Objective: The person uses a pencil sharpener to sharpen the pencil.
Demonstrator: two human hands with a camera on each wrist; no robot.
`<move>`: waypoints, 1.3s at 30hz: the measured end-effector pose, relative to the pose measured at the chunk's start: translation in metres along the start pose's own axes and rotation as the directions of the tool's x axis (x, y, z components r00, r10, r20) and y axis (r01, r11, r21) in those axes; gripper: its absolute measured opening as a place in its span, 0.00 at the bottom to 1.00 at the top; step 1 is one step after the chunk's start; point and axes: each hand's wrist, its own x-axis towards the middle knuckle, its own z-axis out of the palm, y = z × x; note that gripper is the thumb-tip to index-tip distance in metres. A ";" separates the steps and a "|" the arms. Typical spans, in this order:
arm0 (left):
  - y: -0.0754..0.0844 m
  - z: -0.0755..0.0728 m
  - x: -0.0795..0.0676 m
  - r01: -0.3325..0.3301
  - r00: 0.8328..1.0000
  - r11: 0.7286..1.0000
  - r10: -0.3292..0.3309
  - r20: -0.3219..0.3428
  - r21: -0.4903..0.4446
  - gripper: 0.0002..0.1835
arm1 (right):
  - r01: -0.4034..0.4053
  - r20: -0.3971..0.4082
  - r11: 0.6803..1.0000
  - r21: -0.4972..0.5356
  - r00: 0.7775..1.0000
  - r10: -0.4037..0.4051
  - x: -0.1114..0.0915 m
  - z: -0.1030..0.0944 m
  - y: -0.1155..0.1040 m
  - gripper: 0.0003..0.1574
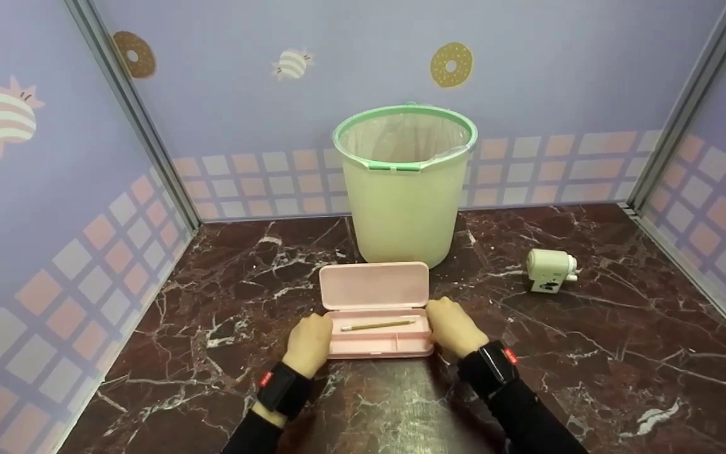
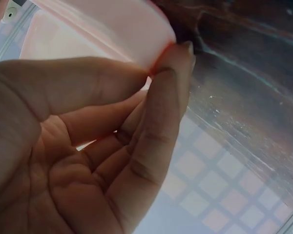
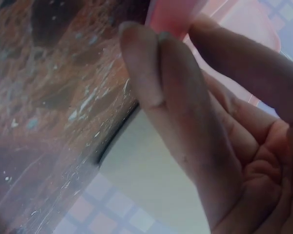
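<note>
A pink pencil case (image 1: 363,346) lies on the table with its lid (image 1: 375,285) raised at the back. Inside it, a pencil (image 1: 379,325) rests in the rear long compartment; two smaller compartments are in front. My left hand (image 1: 310,344) pinches the case's left end, and in the left wrist view the thumb and a finger meet at its corner. At the opposite end, my right hand (image 1: 455,327) grips the side between thumb and fingers, as the right wrist view shows close up.
A pale green bin (image 1: 404,208) with a clear liner stands just behind the case. To the right is a small light green pencil sharpener (image 1: 547,270) with a crank. Patterned walls enclose the marbled table (image 1: 243,340) at the back and both sides.
</note>
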 end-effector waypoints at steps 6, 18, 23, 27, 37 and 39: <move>-0.001 -0.006 0.006 0.104 0.987 0.994 -0.100 0.126 -0.029 0.03 | -0.017 0.012 1.000 0.002 1.000 0.017 0.001 -0.002 0.000 0.18; 0.009 -0.006 0.015 0.045 0.999 0.997 -0.046 -0.015 -0.063 0.04 | 0.032 -0.035 0.999 -0.015 0.999 -0.033 -0.001 -0.003 0.001 0.18; 0.018 -0.005 0.026 0.002 1.000 0.989 0.000 0.015 -0.147 0.09 | 0.014 -0.019 0.999 -0.042 1.000 -0.015 -0.001 -0.005 0.001 0.18; 0.025 -0.002 0.035 -0.016 0.998 0.985 0.027 0.064 -0.169 0.10 | 0.006 -0.022 1.000 -0.030 1.000 -0.006 -0.001 -0.004 0.001 0.17; 0.035 0.017 0.043 -0.043 0.995 0.979 0.060 0.083 -0.198 0.10 | 0.010 -0.018 1.000 -0.002 1.000 -0.010 -0.002 -0.001 0.000 0.16; 0.034 0.020 0.043 -0.039 0.994 0.975 0.060 0.089 -0.218 0.10 | 0.016 -0.020 1.000 -0.001 1.000 -0.016 -0.002 -0.001 0.000 0.16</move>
